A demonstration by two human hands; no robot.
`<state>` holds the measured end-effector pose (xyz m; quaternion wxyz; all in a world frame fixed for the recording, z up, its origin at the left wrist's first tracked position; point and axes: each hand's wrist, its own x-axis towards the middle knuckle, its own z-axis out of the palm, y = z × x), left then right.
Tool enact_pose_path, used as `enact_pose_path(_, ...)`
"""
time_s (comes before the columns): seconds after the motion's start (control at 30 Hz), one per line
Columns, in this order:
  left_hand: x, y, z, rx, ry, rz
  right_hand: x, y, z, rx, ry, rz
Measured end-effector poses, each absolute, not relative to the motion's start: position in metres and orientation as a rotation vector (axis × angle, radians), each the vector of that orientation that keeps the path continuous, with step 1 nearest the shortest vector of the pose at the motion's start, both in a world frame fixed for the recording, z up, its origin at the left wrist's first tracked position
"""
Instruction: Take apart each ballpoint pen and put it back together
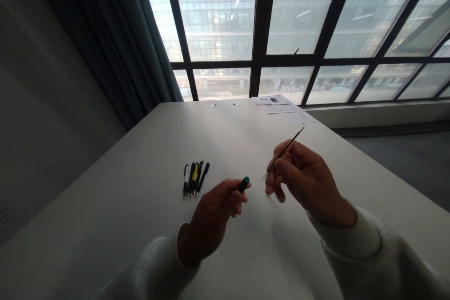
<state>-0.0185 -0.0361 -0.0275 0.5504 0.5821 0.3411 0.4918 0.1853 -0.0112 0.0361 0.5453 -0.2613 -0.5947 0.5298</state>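
Observation:
My left hand point(214, 218) is closed around a short dark pen barrel point(243, 184) with a green end that points up; the rest of the barrel is hidden by the fingers. Between thumb and fingers, my right hand point(298, 176) pinches a thin pen refill point(290, 143), tilted up to the right and narrowing at its upper end. The refill and the barrel are apart, both held above the white table point(232, 140). Left of my hands, several click pens point(196, 179) lie side by side, mostly dark, one with a white barrel and one with yellow.
Printed sheets of paper point(283, 108) lie at the table's far right. Two round white cable-hole covers point(236, 104) sit near the far edge. Beyond the table stand a dark-framed window point(262, 28) and a dark curtain point(119, 33) on the left.

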Motion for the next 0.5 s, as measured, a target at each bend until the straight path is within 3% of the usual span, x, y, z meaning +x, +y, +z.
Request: enact_pose_path(0.5, -0.0151, -0.0359, -0.0229, 1.492, 0.855, 1.13, 0.1867, -0.0156, 0.0337, -0.745, -1.692, 1.098)
